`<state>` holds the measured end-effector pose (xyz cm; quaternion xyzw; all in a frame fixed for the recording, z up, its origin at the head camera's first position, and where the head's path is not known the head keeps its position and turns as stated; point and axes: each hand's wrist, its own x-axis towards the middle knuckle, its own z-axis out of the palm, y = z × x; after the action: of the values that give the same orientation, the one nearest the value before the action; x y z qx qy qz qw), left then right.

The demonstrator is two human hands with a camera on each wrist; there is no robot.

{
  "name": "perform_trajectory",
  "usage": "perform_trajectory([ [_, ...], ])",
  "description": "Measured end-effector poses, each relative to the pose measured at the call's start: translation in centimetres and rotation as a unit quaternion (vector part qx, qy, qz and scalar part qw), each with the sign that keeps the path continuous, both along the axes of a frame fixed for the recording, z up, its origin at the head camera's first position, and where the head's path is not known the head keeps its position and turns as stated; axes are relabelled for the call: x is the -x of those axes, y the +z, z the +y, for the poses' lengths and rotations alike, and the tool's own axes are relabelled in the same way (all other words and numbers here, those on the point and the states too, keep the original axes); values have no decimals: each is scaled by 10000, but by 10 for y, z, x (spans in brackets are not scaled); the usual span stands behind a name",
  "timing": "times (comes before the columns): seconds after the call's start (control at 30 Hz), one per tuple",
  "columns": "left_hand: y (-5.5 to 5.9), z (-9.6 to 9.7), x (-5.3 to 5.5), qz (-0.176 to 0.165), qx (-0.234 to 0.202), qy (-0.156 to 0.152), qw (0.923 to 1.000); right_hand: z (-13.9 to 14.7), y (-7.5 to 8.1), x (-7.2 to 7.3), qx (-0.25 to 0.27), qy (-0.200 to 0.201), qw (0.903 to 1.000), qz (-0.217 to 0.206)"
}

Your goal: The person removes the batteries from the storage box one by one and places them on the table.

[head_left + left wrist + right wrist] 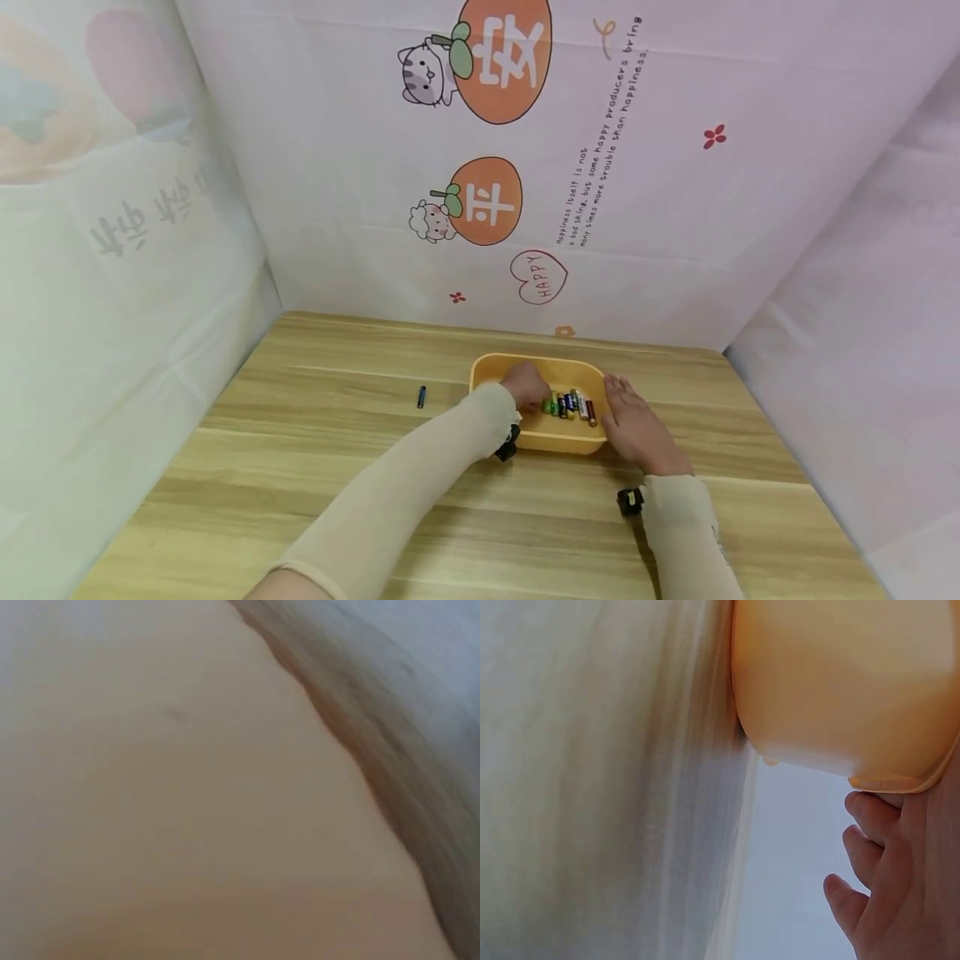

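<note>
A yellow plastic basin point(558, 442) stands on the wooden table with several small batteries point(572, 405) lying side by side on its floor. My left hand point(527, 385) reaches down inside it, just left of the batteries, with its fingers bent and their tips hidden; I cannot tell whether it holds one. In the left wrist view a pale, blurred surface fills most of the picture. Against the basin's right end rests my right hand point(637, 425), its fingers fairly straight along the rim. The right wrist view shows those fingers point(862, 855) beside the basin's outer wall point(840, 690).
One blue battery point(422, 397) lies alone on the wooden table point(337, 417), left of the basin. White printed cloth point(360, 167) closes off the back, and plain cloth walls rise at both sides. A small black camera point(630, 502) sits at the right wrist.
</note>
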<state>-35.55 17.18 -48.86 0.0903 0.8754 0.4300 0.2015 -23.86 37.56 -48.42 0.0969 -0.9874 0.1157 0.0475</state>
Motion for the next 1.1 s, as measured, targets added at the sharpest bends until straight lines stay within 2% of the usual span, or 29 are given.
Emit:
perform_trajectory([
  [0.1, -3, 4, 0, 129, 53, 58, 9999, -1, -1, 2, 18, 27, 10000, 3],
  [0.3, 1, 5, 1, 563, 845, -340, 9943, -6, -1, 4, 99, 33, 9999, -54],
  [0.37, 2, 4, 2, 573, 940, -369, 9932, -8, -1, 5, 97, 53, 9999, -26],
  [0.53, 3, 1, 3, 597, 944, -336, 9932, -7, -1, 6, 70, 39, 10000, 33],
  [0.77, 9, 5, -5, 575, 1025, -273, 9927, -4, -2, 4, 64, 19, 10000, -26],
  [1.1, 15, 6, -10, 462, 850, -342, 9947, -1, 0, 1, 74, -10, 9999, -69],
])
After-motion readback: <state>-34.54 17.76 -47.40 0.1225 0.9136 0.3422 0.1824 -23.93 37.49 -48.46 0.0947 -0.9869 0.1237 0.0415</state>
